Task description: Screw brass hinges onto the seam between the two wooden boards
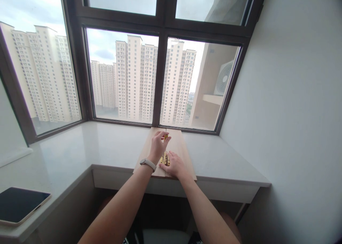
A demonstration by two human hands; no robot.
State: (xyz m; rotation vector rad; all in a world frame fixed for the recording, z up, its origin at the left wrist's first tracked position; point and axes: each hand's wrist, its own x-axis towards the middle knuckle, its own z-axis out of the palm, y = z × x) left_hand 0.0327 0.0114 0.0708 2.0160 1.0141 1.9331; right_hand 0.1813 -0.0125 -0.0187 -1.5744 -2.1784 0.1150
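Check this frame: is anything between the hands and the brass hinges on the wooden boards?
Nothing visible. The left hand is already at the far hinge, and the right hand rests against the near hinge on the wooden boards. No other object lies between them.

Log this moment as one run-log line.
left hand pinching brass piece at far hinge | right hand flat beside near hinge | wooden boards on windowsill counter

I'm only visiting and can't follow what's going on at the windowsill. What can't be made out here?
Head view:
- Brass hinge: mostly covered by the right hand; too small to show any screws.
- Small yellow piece: pinched by the left hand, too small to identify.
- Wooden boards: the near seam is hidden under both hands.
- Tablet: dark screen.
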